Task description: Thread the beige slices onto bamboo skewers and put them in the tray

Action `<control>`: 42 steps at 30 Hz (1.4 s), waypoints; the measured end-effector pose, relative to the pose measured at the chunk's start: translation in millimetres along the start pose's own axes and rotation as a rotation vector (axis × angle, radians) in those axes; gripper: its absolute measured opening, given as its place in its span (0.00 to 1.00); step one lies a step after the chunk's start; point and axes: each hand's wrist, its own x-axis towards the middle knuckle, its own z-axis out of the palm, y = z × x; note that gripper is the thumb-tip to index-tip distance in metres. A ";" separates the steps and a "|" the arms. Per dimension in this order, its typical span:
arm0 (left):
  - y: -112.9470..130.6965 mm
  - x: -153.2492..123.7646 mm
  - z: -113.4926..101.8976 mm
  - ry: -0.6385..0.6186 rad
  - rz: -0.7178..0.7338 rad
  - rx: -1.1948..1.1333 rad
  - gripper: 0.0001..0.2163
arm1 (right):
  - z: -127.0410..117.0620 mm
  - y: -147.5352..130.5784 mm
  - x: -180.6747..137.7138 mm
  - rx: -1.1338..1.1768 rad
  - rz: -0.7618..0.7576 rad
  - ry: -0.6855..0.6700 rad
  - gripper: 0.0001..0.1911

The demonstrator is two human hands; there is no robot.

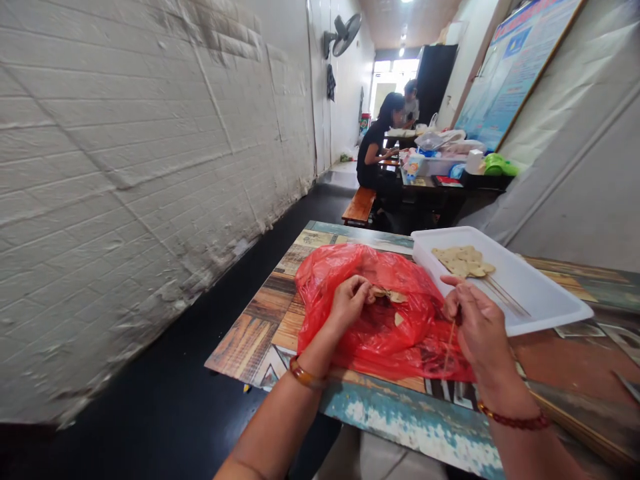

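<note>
left hand [349,301] is pinching a beige piece [383,293]. to its right, the right hand [479,321] is pinching a near-upright stick [451,339].

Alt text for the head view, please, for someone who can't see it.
A person's left hand is at flat tan pieces in an open red plastic bag, while the right hand holds a thin stick. A white tray holds more tan pieces. Beyond the table, another person sits on a bench.
</note>
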 end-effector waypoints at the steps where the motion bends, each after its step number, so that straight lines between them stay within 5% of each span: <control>1: -0.8 0.7 -0.8 0.030 0.039 0.081 0.10 | 1.5 -0.1 -0.2 0.065 0.027 -0.002 0.21; 12: -6.9 1.1 -7.6 -0.116 0.196 0.941 0.10 | 24.7 22.5 -23.7 0.298 0.299 -0.262 0.20; 20: -8.2 2.5 -9.6 -0.156 0.212 1.108 0.11 | 20.5 21.1 -18.7 0.363 0.305 -0.224 0.19; 34: -11.2 7.0 -7.8 -0.040 0.220 0.801 0.11 | 21.4 20.6 -20.0 0.349 0.318 -0.206 0.21; 37: -8.3 6.5 -6.1 0.037 0.146 0.520 0.09 | 20.7 20.0 -19.9 0.361 0.325 -0.215 0.20; 42: -0.5 4.4 -4.1 -0.011 -0.234 -0.227 0.15 | 19.3 18.5 -21.1 0.341 0.308 -0.217 0.18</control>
